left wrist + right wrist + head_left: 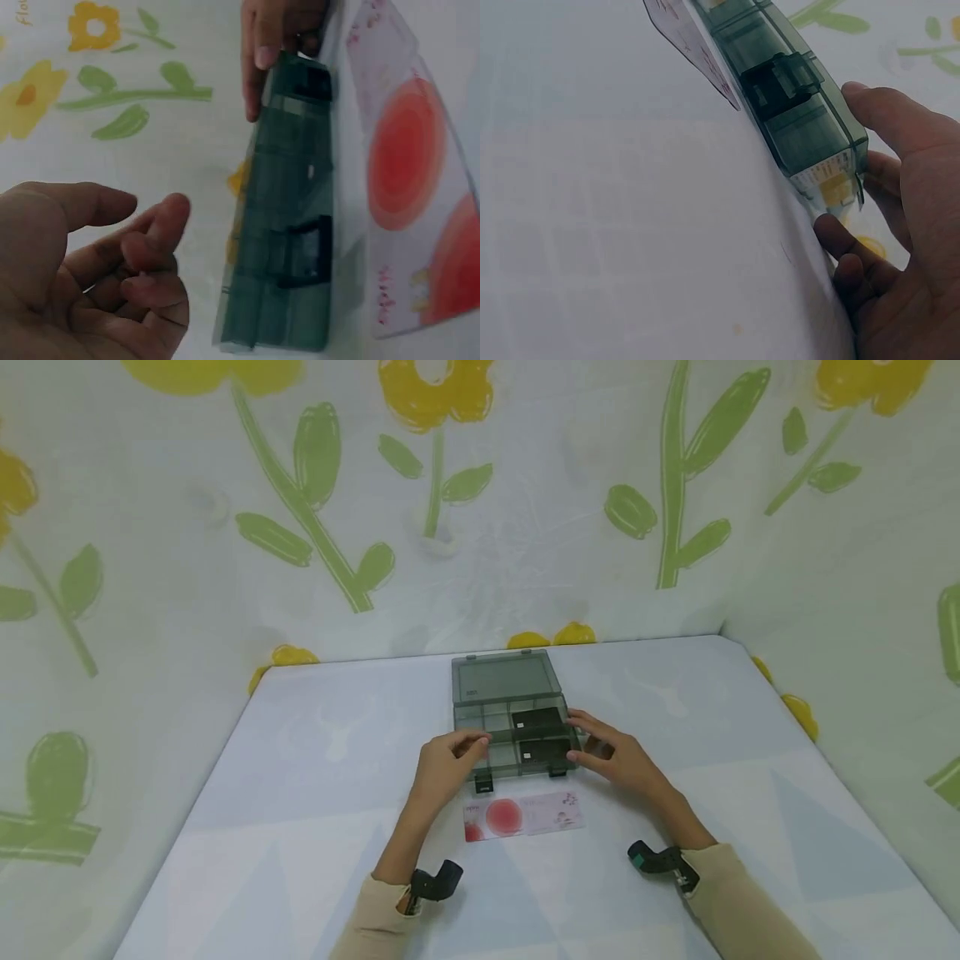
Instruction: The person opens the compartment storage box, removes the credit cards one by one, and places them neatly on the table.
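Observation:
A translucent grey-green compartment box sits on the table with its lid raised at the back. Two flat black pieces, one in a rear right compartment and one in a front right compartment, lie inside. My left hand hovers at the box's left side; in the left wrist view its loosely bent fingers hold nothing. At the right end of the box is my right hand, its thumb by the front corner and its fingers along the side, apparently touching lightly.
A long printed card with a red circle lies in front of the box. Black latches stick out from the box's front. White table cloth surrounds it, and a flower-printed curtain closes off the back and sides.

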The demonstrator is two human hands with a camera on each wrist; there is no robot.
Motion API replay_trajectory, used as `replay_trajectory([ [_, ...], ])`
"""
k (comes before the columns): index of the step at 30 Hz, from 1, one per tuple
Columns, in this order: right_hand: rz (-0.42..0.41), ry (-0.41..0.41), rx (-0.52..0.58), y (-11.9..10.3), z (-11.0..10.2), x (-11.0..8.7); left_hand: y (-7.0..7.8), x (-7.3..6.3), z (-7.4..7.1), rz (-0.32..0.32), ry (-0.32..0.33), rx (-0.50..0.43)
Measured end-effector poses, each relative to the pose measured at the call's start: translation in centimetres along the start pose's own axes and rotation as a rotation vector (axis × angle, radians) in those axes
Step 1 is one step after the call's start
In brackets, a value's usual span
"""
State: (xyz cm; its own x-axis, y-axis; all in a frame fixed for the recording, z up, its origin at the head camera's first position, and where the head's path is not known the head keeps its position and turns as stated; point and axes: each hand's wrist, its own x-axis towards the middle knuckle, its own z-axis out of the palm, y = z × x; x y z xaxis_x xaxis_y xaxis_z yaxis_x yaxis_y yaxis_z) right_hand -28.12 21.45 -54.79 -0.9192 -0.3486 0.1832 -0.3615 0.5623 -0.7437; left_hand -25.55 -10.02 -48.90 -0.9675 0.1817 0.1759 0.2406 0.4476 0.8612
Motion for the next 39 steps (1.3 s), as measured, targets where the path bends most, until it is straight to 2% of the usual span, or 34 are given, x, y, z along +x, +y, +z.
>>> replay_trajectory([
  [2, 0.007, 0.002, -0.002, 0.0, 0.0, 0.0, 0.8, 0.8, 0.0, -0.041, -0.091, -0.016],
  [6, 0.012, -0.003, 0.002, -0.1, 0.0, -0.1, 1.5, 2.3, 0.3, -0.181, -0.259, -0.051],
  [9, 0.014, -0.004, 0.009, -0.2, 0.0, -0.2, 1.4, 3.4, 0.9, -0.267, -0.351, -0.053],
  [11, 0.013, 0.000, 0.008, -0.1, 0.1, -0.3, 1.2, 4.0, 1.4, -0.308, -0.387, -0.057],
  [19, -0.008, 0.010, 0.034, 0.6, 0.4, -0.4, 1.4, 5.5, 2.6, -0.464, -0.416, -0.074],
  [24, -0.007, 0.020, 0.033, 0.6, 0.4, -0.2, 1.9, 6.0, 2.7, -0.499, -0.434, -0.072],
  [39, 0.004, 0.011, 0.021, 0.0, 0.3, -0.2, 2.5, 5.7, 2.6, -0.550, -0.414, -0.099],
])
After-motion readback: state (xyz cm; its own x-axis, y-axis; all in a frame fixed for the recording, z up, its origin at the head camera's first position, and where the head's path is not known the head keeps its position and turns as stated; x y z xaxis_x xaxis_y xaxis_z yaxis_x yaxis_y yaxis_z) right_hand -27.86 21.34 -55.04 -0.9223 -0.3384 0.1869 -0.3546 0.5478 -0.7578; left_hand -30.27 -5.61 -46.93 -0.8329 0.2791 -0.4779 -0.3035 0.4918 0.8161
